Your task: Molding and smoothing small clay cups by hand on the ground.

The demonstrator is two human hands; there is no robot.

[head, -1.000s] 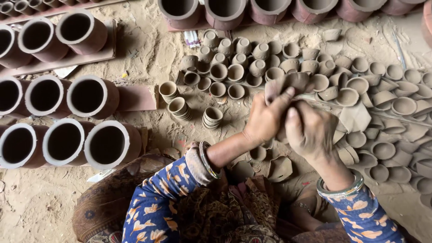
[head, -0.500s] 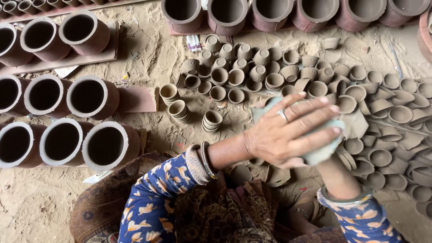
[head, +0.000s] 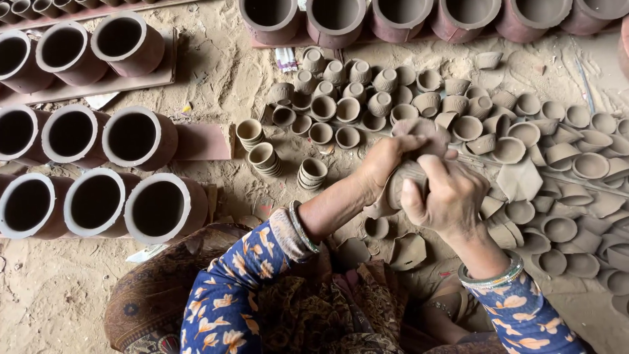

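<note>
Clay cup (head: pixel 401 187): gripped between both hands, above the sandy ground (head: pixel 216 85).
Big pots (head: pixel 137 137): rows at left.
Left hand (head: pixel 383 160): closed on cup.
Right hand (head: pixel 449 196): wrapped round cup.
Small cups (head: pixel 524 134): scattered at right.

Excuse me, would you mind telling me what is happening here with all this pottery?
A person seated on sandy ground holds a small grey-brown unfired clay cup between both hands, left hand and right hand wrapped around it. Dozens of similar small clay cups lie spread ahead, with large reddish clay pots lined up at the left.
</note>
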